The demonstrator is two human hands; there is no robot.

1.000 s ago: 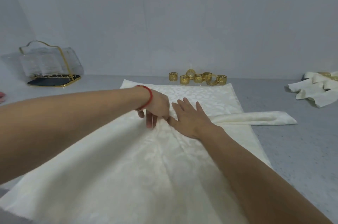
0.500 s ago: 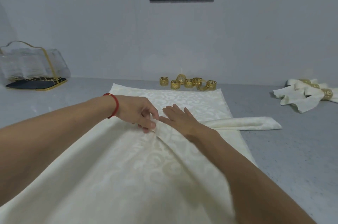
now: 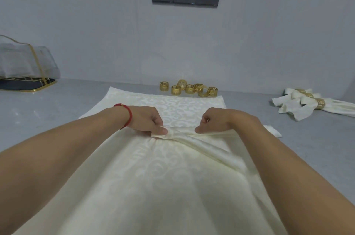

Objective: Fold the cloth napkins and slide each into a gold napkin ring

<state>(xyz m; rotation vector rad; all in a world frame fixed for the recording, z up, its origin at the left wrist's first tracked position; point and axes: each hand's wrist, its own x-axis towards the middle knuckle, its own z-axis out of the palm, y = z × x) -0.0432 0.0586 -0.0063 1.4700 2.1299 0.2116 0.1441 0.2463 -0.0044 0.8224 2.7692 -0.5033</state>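
My left hand (image 3: 148, 119) and right hand (image 3: 215, 120) are both closed, each pinching a raised fold of the cream napkin (image 3: 172, 167) spread flat on the grey desk (image 3: 57, 104). The fold runs between my hands. Loose gold napkin rings (image 3: 189, 88) sit just beyond the napkin's far edge. Finished ringed napkins (image 3: 315, 105) lie far right.
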